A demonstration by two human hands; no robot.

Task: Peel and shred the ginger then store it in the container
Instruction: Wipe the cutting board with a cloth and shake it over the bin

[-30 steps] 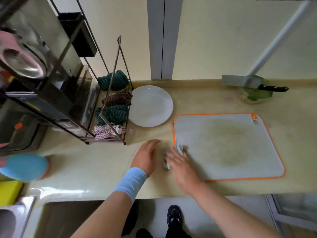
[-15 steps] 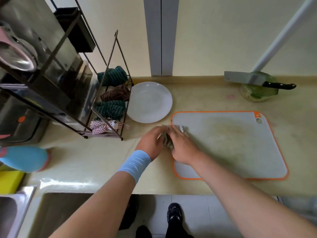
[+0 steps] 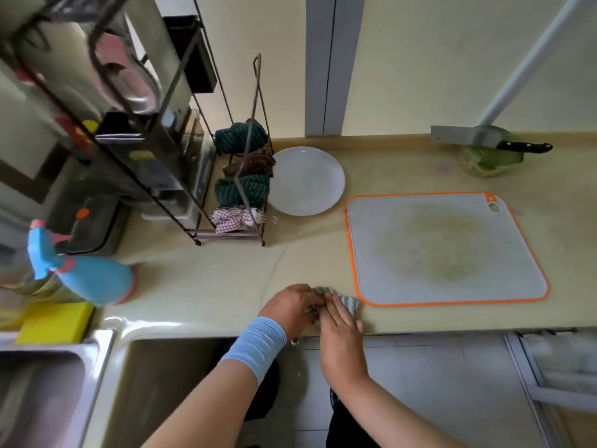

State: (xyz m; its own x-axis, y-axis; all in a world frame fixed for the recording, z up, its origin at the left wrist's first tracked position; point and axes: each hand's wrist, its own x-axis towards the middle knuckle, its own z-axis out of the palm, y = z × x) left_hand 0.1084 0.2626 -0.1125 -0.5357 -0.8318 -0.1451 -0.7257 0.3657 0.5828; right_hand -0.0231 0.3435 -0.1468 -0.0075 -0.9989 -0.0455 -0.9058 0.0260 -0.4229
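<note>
Both hands meet on a small grey striped cloth (image 3: pixel 350 304) at the counter's front edge, just left of the cutting board's near corner. My left hand (image 3: pixel 289 307), with a light blue wristband, curls its fingers round the cloth's left part. Fingers straight, my right hand (image 3: pixel 339 323) lies flat on top of the cloth. The grey cutting board (image 3: pixel 445 250) has an orange rim and a yellowish stain in its middle. A cleaver (image 3: pixel 484 142) rests across a green glass container (image 3: pixel 487 161) at the back right. No ginger is in view.
A white plate (image 3: pixel 307 181) lies left of the board. A metal rack (image 3: pixel 239 176) with folded cloths stands beside it. A blue spray bottle (image 3: pixel 87 276) and a yellow sponge (image 3: pixel 55 321) sit at the left, with a sink (image 3: pixel 48 383) below them.
Both hands and the cloth have come back from the board's far left corner to the counter's front edge. The view has shifted to the left.
</note>
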